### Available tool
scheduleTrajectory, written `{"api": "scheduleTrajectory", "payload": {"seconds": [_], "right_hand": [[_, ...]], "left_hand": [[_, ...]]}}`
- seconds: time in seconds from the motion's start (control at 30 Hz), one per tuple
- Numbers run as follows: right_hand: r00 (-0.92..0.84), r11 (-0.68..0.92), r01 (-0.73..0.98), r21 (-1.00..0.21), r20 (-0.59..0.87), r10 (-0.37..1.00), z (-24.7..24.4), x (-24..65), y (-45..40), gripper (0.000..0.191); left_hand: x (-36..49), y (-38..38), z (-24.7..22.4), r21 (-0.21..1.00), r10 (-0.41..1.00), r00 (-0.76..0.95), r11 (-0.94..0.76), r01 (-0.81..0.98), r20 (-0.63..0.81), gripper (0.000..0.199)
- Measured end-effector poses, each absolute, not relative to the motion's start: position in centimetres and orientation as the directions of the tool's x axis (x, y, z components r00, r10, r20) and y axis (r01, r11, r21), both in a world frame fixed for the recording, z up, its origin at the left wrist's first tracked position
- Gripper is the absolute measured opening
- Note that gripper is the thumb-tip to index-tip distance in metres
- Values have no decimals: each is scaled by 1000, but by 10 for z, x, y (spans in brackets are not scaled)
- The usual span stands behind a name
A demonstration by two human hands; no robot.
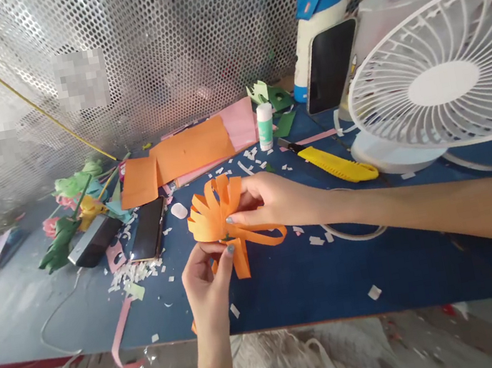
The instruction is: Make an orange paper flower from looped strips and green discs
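An orange paper flower [213, 212] made of looped strips is held above the blue table, near its front edge. My left hand [207, 273] pinches its lower part, thumb and fingers pressed together beside a hanging orange strip. From the right, my right hand [268, 202] grips the looped petals between thumb and fingers. A small dark green bit shows at the flower's centre, between the two hands. Some fingertips are hidden behind the paper.
Behind lie orange paper sheets [192, 149], a glue stick [265, 126] and a yellow cutter [337, 163]. To the left are a phone [148, 228], a power bank [95, 240], paper flowers and white scraps. A white fan [442, 83] stands at the right.
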State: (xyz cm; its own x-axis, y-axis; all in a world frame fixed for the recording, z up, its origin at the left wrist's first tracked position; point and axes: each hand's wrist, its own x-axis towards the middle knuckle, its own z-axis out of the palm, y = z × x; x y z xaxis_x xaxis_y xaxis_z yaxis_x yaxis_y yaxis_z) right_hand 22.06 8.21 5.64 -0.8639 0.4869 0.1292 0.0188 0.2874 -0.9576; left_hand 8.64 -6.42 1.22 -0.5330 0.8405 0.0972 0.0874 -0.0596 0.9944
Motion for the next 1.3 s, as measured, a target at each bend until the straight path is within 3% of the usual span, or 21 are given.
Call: {"api": "scheduleTrajectory", "payload": {"seconds": [0.43, 1.3], "right_hand": [[-842, 347, 110, -931, 99, 531, 58, 220, 78, 19], [-866, 243, 33, -970, 94, 491, 53, 219, 79, 26]], "left_hand": [[88, -60, 14, 997, 821, -566, -69, 41, 80, 28], [88, -60, 11, 995, 812, -578, -102, 0, 84, 29]]}}
